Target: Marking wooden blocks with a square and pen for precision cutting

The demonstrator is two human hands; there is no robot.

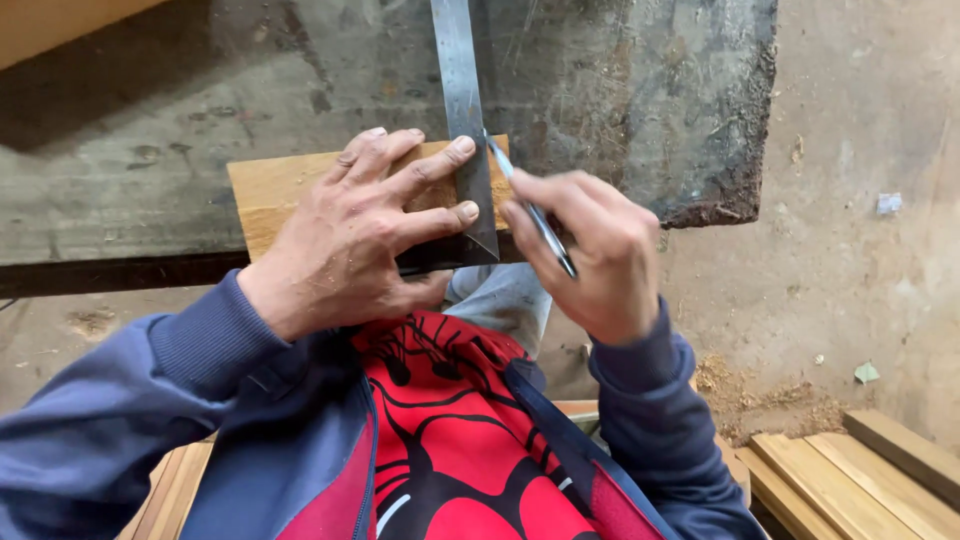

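Steel flat ruler blade [463,110] pinned on pale wooden block [262,188] under spread left hand [355,235]; right hand [590,250] grips blue pen [532,208] against its edge.

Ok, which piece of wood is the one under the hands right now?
The short light plank on the worn workbench, pinned with the metal square by the left hand. The other planks lie untouched on the floor.

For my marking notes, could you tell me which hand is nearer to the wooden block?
Left. The left hand lies flat on the wooden block, pinning the metal ruler; the right hand holds a pen just off its right end.
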